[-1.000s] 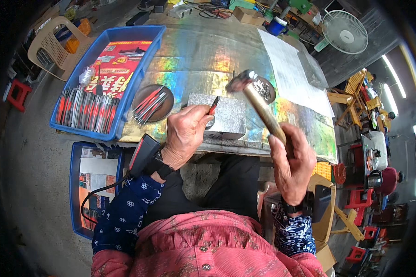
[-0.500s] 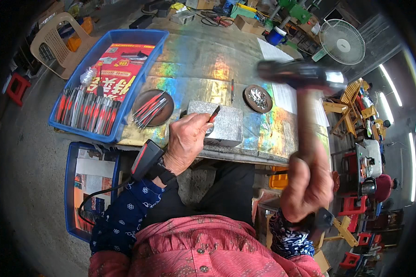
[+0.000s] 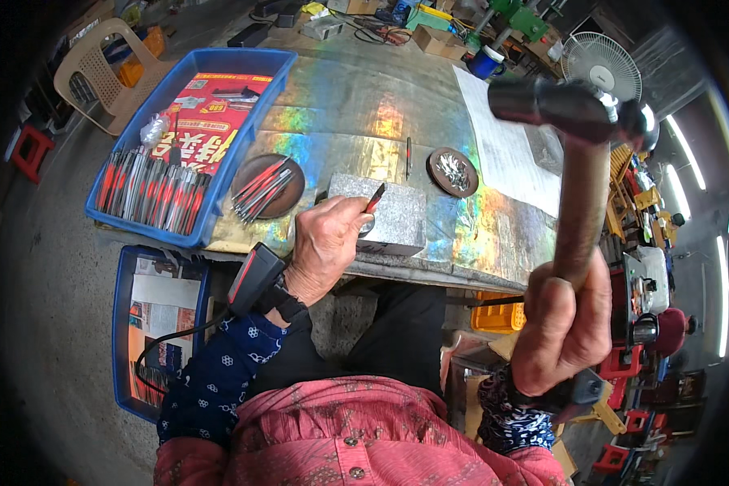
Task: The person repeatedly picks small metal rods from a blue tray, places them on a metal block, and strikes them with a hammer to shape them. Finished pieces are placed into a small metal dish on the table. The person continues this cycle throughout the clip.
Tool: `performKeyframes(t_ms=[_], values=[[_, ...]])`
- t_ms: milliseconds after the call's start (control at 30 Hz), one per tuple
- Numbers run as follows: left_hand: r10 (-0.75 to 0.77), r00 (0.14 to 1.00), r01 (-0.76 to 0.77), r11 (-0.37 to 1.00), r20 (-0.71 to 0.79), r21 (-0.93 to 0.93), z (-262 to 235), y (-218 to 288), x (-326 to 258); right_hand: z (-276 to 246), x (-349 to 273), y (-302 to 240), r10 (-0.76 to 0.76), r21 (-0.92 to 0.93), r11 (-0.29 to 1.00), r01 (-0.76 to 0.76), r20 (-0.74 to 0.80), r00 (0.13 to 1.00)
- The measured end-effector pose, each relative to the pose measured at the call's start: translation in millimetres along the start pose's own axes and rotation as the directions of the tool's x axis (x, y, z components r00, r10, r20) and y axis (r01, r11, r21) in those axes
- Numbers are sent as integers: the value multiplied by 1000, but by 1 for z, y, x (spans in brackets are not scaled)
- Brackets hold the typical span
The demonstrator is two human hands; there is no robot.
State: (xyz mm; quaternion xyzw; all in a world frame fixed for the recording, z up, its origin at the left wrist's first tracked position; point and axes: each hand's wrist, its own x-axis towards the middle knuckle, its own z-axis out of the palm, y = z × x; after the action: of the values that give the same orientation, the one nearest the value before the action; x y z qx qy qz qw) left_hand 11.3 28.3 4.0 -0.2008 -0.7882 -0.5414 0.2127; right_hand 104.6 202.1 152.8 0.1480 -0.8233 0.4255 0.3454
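In my right hand point(image 3: 560, 336) is a hammer point(image 3: 583, 190), raised above the table's right side; its wooden handle is in my fist and its dark metal head is uppermost. My left hand point(image 3: 324, 247) pinches a slim red-and-black tool point(image 3: 375, 198) with a slanted dark tip, against a grey metal block point(image 3: 398, 217) at the table's near edge. My fingers cover the tool's lower part. Left of the block, a brown dish point(image 3: 297, 180) carries several red, black and silver slim pieces point(image 3: 261, 191). Another brown dish point(image 3: 437, 186), right of the block, contains small silvery pieces point(image 3: 455, 168).
A blue tray point(image 3: 251, 134) at the left holds rows of similar slim pieces on red printed sheets. Below it stands a second blue tray point(image 3: 121, 340). One slim piece point(image 3: 408, 158) lies beyond the block. White paper point(image 3: 494, 146) and a fan point(image 3: 599, 65) are at the right.
My right hand and the hammer have moved to the right, with the hammer still raised. My left hand keeps its hold on the slim tool at the block.
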Motion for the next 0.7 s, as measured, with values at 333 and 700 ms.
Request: performKeyframes(t_ms=[333, 700], values=[[-14, 1000, 14, 1000, 14, -28, -3, 1, 2, 2, -12, 20, 231, -221, 960, -173, 268, 935], [-294, 956, 293, 945, 15, -144, -47, -21, 5, 29, -49, 79, 139, -394, 917, -62, 171, 975]])
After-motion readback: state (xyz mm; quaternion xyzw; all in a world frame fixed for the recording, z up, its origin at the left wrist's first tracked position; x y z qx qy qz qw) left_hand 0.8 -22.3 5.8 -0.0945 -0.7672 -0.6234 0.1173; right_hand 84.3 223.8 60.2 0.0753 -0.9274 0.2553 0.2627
